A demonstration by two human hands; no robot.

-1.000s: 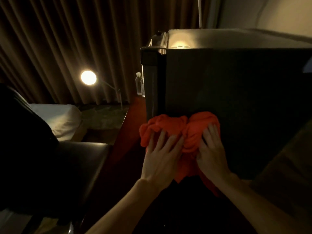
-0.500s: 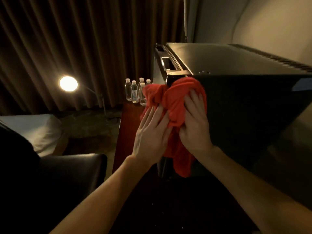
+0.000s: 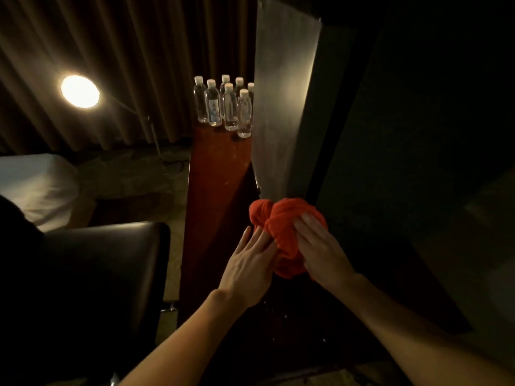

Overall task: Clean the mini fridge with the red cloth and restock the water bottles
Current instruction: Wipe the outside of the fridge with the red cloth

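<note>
- My right hand (image 3: pixel 320 252) lies flat, fingers straight and close together, pressing the red cloth (image 3: pixel 287 235) against the bottom corner of the mini fridge (image 3: pixel 390 162).
- My left hand (image 3: pixel 248 266) has its fingers straight and slightly apart, tips on the cloth's left fold.
- Half a second ago the bunched cloth was up at the fridge's top front corner; now it sits at the foot of that edge, so I judge one downward stroke done.
- The door face (image 3: pixel 281 107) shows pale beside it.
- The water bottles (image 3: pixel 225 104) stand grouped on the wooden desk (image 3: pixel 217 176), well apart from my hands; restocking has not begun.
</note>
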